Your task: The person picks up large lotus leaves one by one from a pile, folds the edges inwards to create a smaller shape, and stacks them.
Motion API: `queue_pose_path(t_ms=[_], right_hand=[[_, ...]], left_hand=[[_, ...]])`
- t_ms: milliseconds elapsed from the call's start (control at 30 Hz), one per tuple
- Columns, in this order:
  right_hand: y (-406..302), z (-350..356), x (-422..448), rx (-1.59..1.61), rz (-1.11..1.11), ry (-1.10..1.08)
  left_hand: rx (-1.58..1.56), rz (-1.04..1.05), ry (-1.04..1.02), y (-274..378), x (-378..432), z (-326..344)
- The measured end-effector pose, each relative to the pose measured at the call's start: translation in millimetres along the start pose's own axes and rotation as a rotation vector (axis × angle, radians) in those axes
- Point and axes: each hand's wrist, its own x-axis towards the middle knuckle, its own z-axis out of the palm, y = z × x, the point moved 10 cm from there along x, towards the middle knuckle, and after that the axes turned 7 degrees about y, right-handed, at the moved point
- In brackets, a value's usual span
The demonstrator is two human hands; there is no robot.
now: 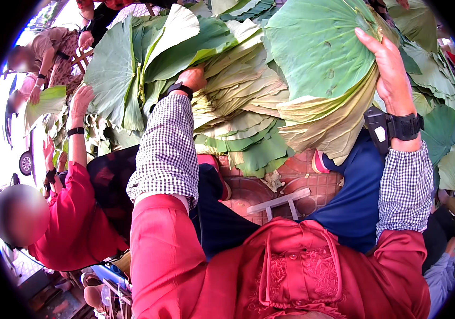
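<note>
My right hand (391, 73) grips the edge of a stack of large lotus leaves (323, 52), its thumb lying on the green upper face. The lower leaves of that stack are yellowish and hang in folds toward my knee. My left hand (192, 77) reaches in at the edge of a green lotus leaf (189, 50); its fingertips are hidden, so I cannot tell whether they grip it. Between my hands spreads a layered pile of yellowed lotus leaves (243, 87). Beside my left wrist stands a folded green leaf (112, 71).
A person in red (74, 227) sits close on my left, with one hand raised near the leaves. More leaves (450, 123) are piled on my right, with another person's arm below. A small stool or frame (279, 201) stands on red paving tiles (247, 187) between my legs.
</note>
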Motion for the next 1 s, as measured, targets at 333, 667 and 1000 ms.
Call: queue_pose_path(t_ms=[333,667,1000], right_hand=[[-8,5,5,0.005,-0.172,-0.072],[-9,11,8,-0.066,-0.177,-0.100],[12,16,6,-0.147,-0.069,-0.122]], left_hand=[[0.086,0.043,-0.037,27,-65,20],[0.152,0.167,0.044,69,-132,30],[0.101,0.004,-0.049,48,-129,5]])
